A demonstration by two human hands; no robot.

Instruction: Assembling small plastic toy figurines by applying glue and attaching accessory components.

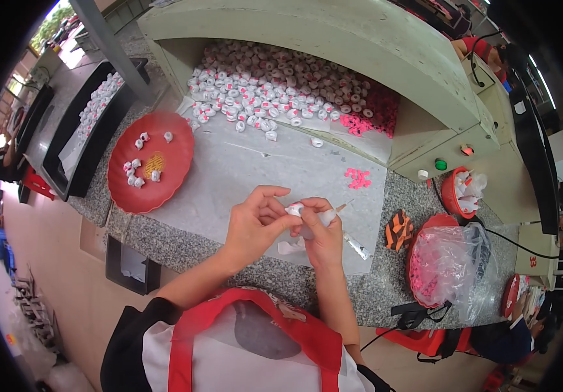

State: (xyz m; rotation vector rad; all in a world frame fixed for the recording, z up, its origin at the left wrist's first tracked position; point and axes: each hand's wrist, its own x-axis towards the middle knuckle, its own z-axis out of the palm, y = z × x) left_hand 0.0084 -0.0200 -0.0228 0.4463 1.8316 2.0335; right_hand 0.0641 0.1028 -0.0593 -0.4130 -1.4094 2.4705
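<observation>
in the middle of the frame, the left hand and right hand meet fingertip to fingertip, both grasping one small white piece. it sits between them, right of the left thumb and left of the right, neither hand clearly nearer; its long axis is too small to tell. pink bits lie apart, toward the upper right.

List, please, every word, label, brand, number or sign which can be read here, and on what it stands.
Red number on the pale green cabinet: legible, but I will not copy it.
White label on the black tray: too small to read.
Slim pale item beside the right hand: marks too small to read.
</observation>
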